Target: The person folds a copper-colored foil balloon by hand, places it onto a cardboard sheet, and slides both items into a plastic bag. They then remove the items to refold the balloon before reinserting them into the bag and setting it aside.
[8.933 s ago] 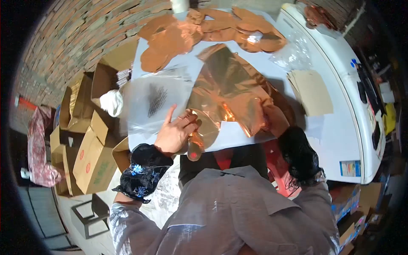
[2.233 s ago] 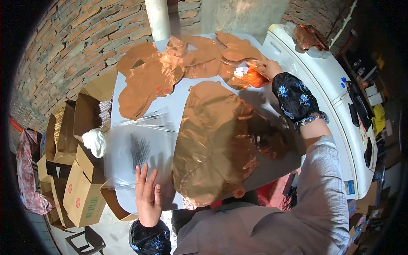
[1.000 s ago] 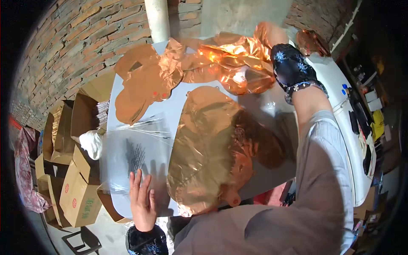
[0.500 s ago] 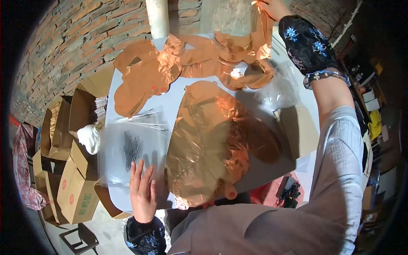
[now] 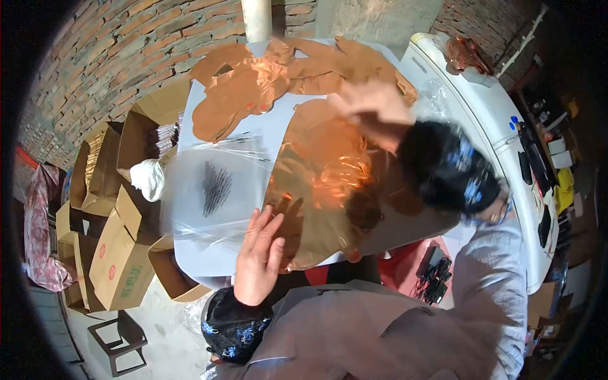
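A large, flat copper-coloured foil balloon [image 5: 316, 152] lies across the middle of the white table, its surface wrinkled and shiny. At its lower left edge rests my left hand [image 5: 258, 259], fingers stretched out and holding nothing. Over the balloon's upper right part is my right hand [image 5: 373, 111], smeared by motion, so its fingers and anything in them do not show clearly. More flat copper foil balloons [image 5: 237, 95] lie overlapped along the far side. Left of the large balloon is a stack of clear plastic bags [image 5: 247, 180] with dark thin strips [image 5: 216, 190] on top.
Open cardboard boxes [image 5: 120, 259] stand left of the table, and a white cloth bundle [image 5: 147, 180] hangs at one box. A white appliance [image 5: 468, 95] on the right bears a reddish foil bundle [image 5: 468, 56]. Black adapters with cables [image 5: 434, 275] lie below the table's near edge.
My right hand has come from the far right corner, where it gripped foil, down over the large balloon. My left hand has moved right from the plastic bags to the balloon's edge. The view has shifted.
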The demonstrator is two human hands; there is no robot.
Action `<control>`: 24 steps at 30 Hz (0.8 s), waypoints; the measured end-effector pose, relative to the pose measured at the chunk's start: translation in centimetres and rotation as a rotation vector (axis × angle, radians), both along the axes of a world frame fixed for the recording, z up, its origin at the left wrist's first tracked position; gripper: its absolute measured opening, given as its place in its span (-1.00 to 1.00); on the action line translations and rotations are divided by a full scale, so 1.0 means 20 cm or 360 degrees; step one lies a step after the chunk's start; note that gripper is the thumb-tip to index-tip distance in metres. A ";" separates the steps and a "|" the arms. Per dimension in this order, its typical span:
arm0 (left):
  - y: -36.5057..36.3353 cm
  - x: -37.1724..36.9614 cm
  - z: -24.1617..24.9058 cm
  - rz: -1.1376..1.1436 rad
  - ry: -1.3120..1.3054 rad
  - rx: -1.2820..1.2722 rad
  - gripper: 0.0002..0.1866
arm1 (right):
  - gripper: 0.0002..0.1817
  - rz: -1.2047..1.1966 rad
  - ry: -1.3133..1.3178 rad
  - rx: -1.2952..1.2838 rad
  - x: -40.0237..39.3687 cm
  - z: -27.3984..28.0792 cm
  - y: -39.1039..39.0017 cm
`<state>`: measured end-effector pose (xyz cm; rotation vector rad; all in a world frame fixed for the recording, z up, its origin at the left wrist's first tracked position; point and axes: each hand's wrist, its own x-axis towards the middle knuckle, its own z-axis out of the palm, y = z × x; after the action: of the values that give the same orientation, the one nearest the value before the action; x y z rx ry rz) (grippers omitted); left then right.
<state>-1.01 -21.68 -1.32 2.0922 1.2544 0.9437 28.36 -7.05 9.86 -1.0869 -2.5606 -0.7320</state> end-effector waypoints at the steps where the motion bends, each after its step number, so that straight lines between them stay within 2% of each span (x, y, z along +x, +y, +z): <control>1: -0.01 0.02 0.01 -0.0022 -0.0032 -0.0031 -0.64 | -0.80 -0.0010 -0.0076 -0.0051 -0.04 -0.08 -0.10; 2: -0.02 0.03 0.02 -0.0046 -0.0062 -0.0064 -0.63 | -0.80 -0.0023 -0.0149 -0.0104 -0.07 -0.17 -0.20; 3: -0.03 0.03 0.02 -0.0057 -0.0065 -0.0049 -0.63 | -0.78 -0.0009 0.0008 -0.0078 -0.09 -0.30 -0.26; 6: -0.07 0.06 0.01 -0.0094 -0.0129 -0.0094 -0.63 | -0.76 -0.0159 0.0013 -0.0140 -0.21 -0.48 -0.55; 9: -0.07 0.10 -0.01 -0.0164 -0.0297 -0.0279 -0.57 | -0.78 -0.0157 0.0172 0.0005 -0.24 -0.57 -0.62; 12: -0.08 0.17 -0.06 -0.0189 -0.0808 -0.0705 -0.52 | -0.75 -0.0168 0.0237 -0.0005 -0.26 -0.57 -0.65; 13: -0.05 0.19 -0.07 -0.0305 -0.0761 -0.0669 -0.43 | -0.74 -0.0140 0.0254 -0.0021 -0.26 -0.57 -0.66; 16: -0.01 0.27 0.02 -0.0292 -0.1409 -0.1591 -0.38 | -0.66 -0.0043 0.0280 -0.0024 -0.30 -0.52 -0.69; 17: 0.02 0.28 0.02 -0.0325 -0.1446 -0.1667 -0.33 | -0.63 -0.0003 0.0272 -0.0005 -0.31 -0.51 -0.70; 19: 0.09 0.30 -0.03 -0.0442 -0.1584 -0.1588 -0.37 | -0.52 0.0077 0.0288 0.0019 -0.32 -0.52 -0.74; 22: 0.17 0.31 -0.05 -0.0339 -0.1520 -0.1553 -0.41 | -0.72 0.0073 0.0241 0.0104 -0.34 -0.58 -0.79; 24: 0.21 0.31 -0.06 -0.0223 -0.1430 -0.1628 -0.43 | -0.74 0.0087 0.0186 0.0067 -0.34 -0.58 -0.84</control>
<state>5.09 -17.42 -2.44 0.7803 0.7894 0.7666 21.60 -23.89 -1.71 -1.0117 -2.4556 -0.6845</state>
